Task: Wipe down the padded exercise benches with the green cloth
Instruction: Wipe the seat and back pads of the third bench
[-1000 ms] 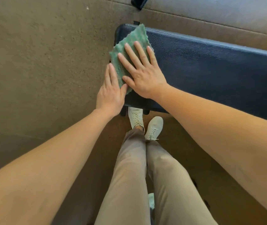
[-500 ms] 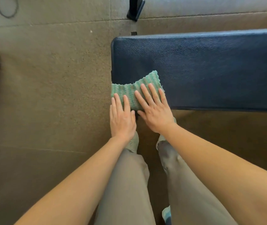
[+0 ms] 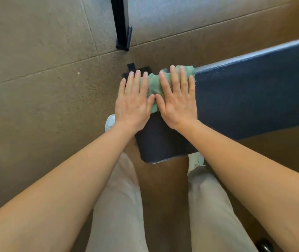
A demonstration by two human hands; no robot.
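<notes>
A dark blue padded bench (image 3: 250, 99) runs from the centre out to the right edge. The green cloth (image 3: 154, 88) lies bunched at the bench's far left end. My left hand (image 3: 134, 100) presses flat on the cloth's left part with straight fingers reaching the bench end. Beside it, my right hand (image 3: 178, 99) lies flat on the right part of the cloth, fingers spread. The two thumbs almost meet. Most of the cloth is hidden under both palms.
A black metal post (image 3: 122, 24) stands on the brown speckled floor (image 3: 36, 88) just beyond the bench end. My legs in beige trousers and light shoes (image 3: 109, 122) stand at the bench's near corner. Black frame parts (image 3: 136, 69) show past the fingertips.
Both hands pushed the cloth from the bench's near edge across to its far edge. The view turned, so the bench now slants up to the right.
</notes>
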